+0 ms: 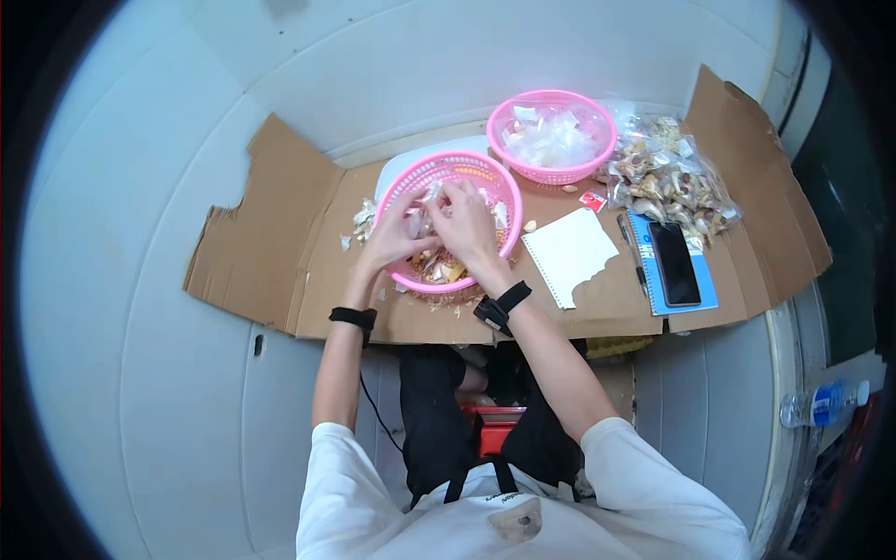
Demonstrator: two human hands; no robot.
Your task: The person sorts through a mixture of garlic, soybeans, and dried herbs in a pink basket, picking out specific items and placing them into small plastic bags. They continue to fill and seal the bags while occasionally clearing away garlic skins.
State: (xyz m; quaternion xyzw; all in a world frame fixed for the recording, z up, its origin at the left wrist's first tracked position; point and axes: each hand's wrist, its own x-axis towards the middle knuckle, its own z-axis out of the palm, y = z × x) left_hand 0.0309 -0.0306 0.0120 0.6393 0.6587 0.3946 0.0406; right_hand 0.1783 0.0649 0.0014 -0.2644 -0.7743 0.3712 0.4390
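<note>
Both hands work close together over a pink plastic basket [513,201] with a perforated wall. Between the fingers of my left hand [397,235] is a small clear plastic bag [419,222]. My right hand [464,227] is closed at the top of the same bag, its fingertips bent inward and partly hidden. What the bag contains is too blurred to make out. Below the hands, the basket holds yellowish grains, pale pieces and white packets.
Behind stands a second pink basket [499,119] with clear bags. Filled bags [667,182] lie on the right. A torn notepad sheet [569,254], a phone [674,263] on a blue notebook [707,291] and a pen [627,233] rest on the cardboard [420,322]. White scraps lie left.
</note>
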